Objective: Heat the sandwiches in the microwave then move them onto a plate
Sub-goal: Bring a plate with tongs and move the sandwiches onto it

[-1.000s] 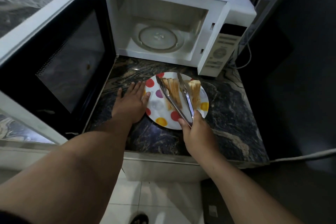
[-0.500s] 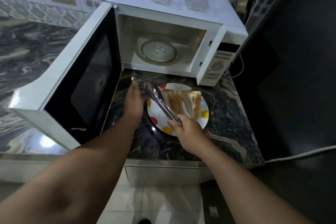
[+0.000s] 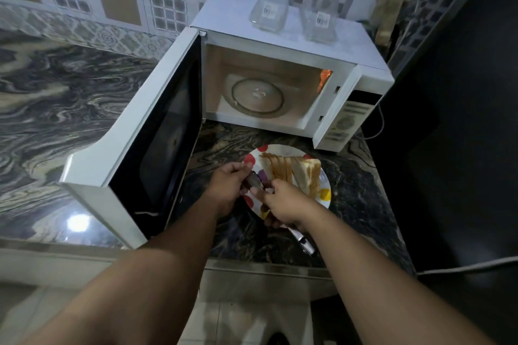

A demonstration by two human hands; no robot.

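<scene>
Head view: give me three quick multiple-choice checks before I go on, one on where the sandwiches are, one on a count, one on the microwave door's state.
1. Where are the sandwiches?
A. on the turntable
B. on the dotted plate
C. on top of the microwave

2. How many glass containers stand on the microwave?
A. one
B. two
C. four

3. What state is the door in?
A. swung open to the left
B. closed
C. removed

Answers:
1 B, the slices stand on the plate on the counter, and the turntable is bare.
2 B, one container stands beside another.
3 A, the cavity is exposed.

Both hands, left and right, hold the tongs.
</scene>
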